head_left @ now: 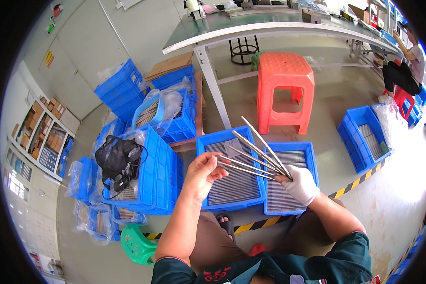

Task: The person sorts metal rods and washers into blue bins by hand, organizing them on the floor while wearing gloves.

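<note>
My right hand (pixel 302 185), in a white glove, is clenched around the near ends of a bundle of thin metal rods (pixel 256 155). The rods fan out from that grip, up and to my left. My left hand (pixel 204 171) is bare; its fingertips (pixel 221 163) pinch the free end of one of the lower rods in the fan, with the other fingers curled loosely.

The rods are held in the air above two blue crates standing side by side on the floor in front of my knees. The left crate (pixel 208 140) holds a layer of like rods lying lengthwise and a small grey card near its far end. The right crate (pixel 311 161) also holds a layer of rods.

Further left stands a larger blue crate (pixel 157 175) with a black bundle of straps and cable (pixel 117 158) on its rim. Beyond the two crates stands an orange plastic stool (pixel 284 85), partly under a long bench (pixel 270 29). Another blue crate (pixel 352 133) lies on the floor to the right. A green stool (pixel 136 244) sits by my left elbow. A person (pixel 407 61) is seated at the far right.
</note>
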Motion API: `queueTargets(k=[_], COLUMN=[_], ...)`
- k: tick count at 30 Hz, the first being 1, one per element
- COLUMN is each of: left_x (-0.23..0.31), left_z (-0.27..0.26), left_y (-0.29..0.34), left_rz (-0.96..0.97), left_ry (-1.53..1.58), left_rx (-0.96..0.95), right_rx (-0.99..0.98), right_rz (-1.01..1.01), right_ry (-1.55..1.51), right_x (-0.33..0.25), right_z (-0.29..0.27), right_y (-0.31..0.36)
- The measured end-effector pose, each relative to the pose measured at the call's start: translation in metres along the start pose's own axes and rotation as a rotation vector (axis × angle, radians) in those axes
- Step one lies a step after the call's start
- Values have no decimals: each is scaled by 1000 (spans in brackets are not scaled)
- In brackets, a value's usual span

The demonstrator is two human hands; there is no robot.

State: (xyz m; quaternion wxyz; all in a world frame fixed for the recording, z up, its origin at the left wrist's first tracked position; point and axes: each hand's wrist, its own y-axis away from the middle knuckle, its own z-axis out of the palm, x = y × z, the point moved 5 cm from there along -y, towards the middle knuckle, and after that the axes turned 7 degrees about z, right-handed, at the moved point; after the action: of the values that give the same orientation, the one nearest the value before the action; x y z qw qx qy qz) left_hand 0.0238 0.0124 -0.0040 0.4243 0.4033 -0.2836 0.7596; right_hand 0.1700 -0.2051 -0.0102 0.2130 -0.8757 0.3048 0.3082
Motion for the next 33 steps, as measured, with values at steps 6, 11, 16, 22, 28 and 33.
queueTargets(k=[6,11,16,22,28,33], left_x=[1,-9,1,20,13,11], left_z=[5,20,-6,-10,-8,-12], left_y=[0,2,1,-2,0,1], left_rz=[16,-58,-47,54,-5,13], left_ry=[-208,-206,-390,-493,-426,-429], left_rx=[-34,-119,-26,96,0,8], right_rx=[-2,11,2,-47,-15,-4], right_rz=[12,-30,-20,-21,-27,-46], right_ry=[25,34,113,123,112,155], right_x=[1,-2,-9,-4,-11,-13], right_z=[-5,0,-8,-2,-6,-6], right_y=[-3,-1,-2,1,2,1])
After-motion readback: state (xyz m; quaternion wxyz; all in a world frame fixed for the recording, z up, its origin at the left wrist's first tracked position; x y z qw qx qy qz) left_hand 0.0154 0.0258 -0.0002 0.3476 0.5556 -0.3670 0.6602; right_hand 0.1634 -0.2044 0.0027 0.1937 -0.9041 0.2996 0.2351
